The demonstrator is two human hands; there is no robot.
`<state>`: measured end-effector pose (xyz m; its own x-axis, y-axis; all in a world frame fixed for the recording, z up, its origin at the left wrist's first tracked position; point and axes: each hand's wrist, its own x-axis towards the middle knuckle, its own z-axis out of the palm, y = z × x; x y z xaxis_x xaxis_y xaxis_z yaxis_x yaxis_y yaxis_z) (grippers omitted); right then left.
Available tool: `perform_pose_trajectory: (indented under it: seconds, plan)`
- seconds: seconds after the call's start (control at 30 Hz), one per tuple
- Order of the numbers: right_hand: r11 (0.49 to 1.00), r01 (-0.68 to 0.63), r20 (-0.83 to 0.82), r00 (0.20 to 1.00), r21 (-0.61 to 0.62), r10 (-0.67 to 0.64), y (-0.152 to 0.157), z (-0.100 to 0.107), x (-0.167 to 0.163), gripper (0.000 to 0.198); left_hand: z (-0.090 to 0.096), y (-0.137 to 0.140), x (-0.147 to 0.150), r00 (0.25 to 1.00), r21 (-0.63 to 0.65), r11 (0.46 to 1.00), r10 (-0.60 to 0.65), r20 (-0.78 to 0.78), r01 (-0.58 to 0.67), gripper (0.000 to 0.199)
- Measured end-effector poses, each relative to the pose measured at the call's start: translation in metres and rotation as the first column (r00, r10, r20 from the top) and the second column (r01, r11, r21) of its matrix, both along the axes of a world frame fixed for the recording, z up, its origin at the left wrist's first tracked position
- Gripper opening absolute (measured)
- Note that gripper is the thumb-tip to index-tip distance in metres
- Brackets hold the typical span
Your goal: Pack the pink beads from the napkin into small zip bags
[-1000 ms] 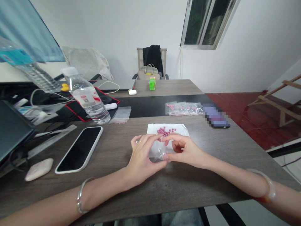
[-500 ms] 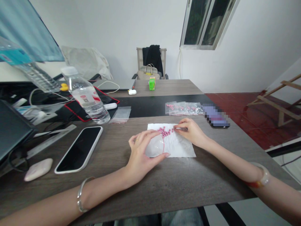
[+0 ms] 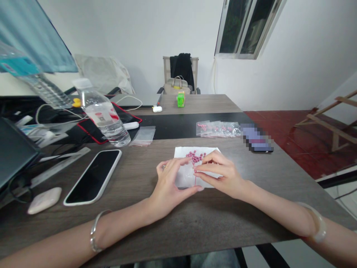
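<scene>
My left hand (image 3: 167, 186) grips a small clear zip bag (image 3: 184, 177) by its edges, thumb below and fingers above, so its red-lined mouth gapes to the right. My right hand (image 3: 223, 172) is at that mouth, its fingertips pinched together on what looks like a pink bead; the fingers partly cover it. Under both hands lies a white paper sheet (image 3: 180, 150). Several loose pink beads (image 3: 195, 155) form a cluster on the paper, just beyond my fingertips.
Filled clear bags (image 3: 217, 128) lie farther back, beside a phone (image 3: 258, 138). Flat unused bags (image 3: 143, 135) and a water bottle (image 3: 104, 115) stand left of them. A white-cased phone (image 3: 93, 178) rests near my left arm. A green box (image 3: 180, 99) stands at the back.
My right hand has moved left and nearer, from the edge of the bead cluster to the bag's mouth. My left hand stays almost in place with the bag.
</scene>
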<state>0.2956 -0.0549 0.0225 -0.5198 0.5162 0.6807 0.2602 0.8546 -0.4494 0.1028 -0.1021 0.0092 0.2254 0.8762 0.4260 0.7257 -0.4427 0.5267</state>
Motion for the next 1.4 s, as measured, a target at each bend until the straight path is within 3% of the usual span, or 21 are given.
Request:
perform_pose_trajectory:
  seconds: [0.13,0.27,0.4,0.67,0.8,0.9,1.03,1.1,1.2,1.3,1.4]
  plan:
    - [1.000,0.005,-0.032,0.999,0.004,-0.005,0.001,-0.003,0.001,0.015,0.001,0.000,0.000,1.000,-0.034,0.999,-0.004,0.025,0.005,0.058]
    - [0.981,0.191,-0.075,0.978,-0.041,-0.194,0.014,-0.009,0.005,0.017,0.003,0.000,0.000,0.997,-0.051,0.999,0.014,0.071,-0.010,0.052]
    - [0.933,0.343,0.099,0.938,-0.109,-0.333,0.028,-0.020,0.010,0.014,0.004,0.000,0.000,0.990,-0.048,0.996,0.077,0.119,-0.072,0.047]
    - [0.885,0.421,0.341,0.876,-0.197,-0.341,0.040,-0.030,0.016,0.008,0.003,0.000,0.000,0.990,-0.020,0.998,0.065,0.127,-0.063,0.048]
    - [0.886,0.410,0.332,0.885,-0.218,-0.327,0.042,-0.030,0.016,0.008,0.000,0.000,0.000,0.992,-0.006,0.998,0.056,0.114,-0.056,0.052]
    - [0.918,0.342,0.192,0.933,-0.199,-0.305,0.035,-0.021,0.013,0.008,-0.001,0.000,0.000,0.995,-0.009,0.999,0.038,0.088,-0.037,0.056]
    - [0.992,0.122,-0.027,0.992,-0.023,-0.123,0.016,-0.006,0.005,0.006,-0.001,0.001,0.000,0.999,-0.037,0.999,-0.002,0.046,0.004,0.059]
    - [0.997,0.016,-0.054,0.998,0.071,-0.012,0.007,-0.001,0.002,0.007,-0.002,0.001,0.000,0.999,-0.052,0.998,-0.020,0.036,0.022,0.060]
    - [0.991,-0.066,-0.014,0.998,0.114,0.068,0.002,0.000,-0.001,0.008,-0.002,0.001,0.000,0.998,-0.063,0.997,-0.043,0.046,0.046,0.059]
    - [0.996,-0.014,-0.017,1.000,0.084,0.015,0.006,-0.003,0.000,0.012,-0.002,0.002,0.000,0.996,-0.076,0.996,-0.046,0.071,0.052,0.057]
    - [0.984,0.174,0.005,0.985,0.029,-0.175,0.018,-0.012,0.005,0.019,-0.001,0.002,0.000,0.994,-0.096,0.995,-0.016,0.104,0.026,0.054]
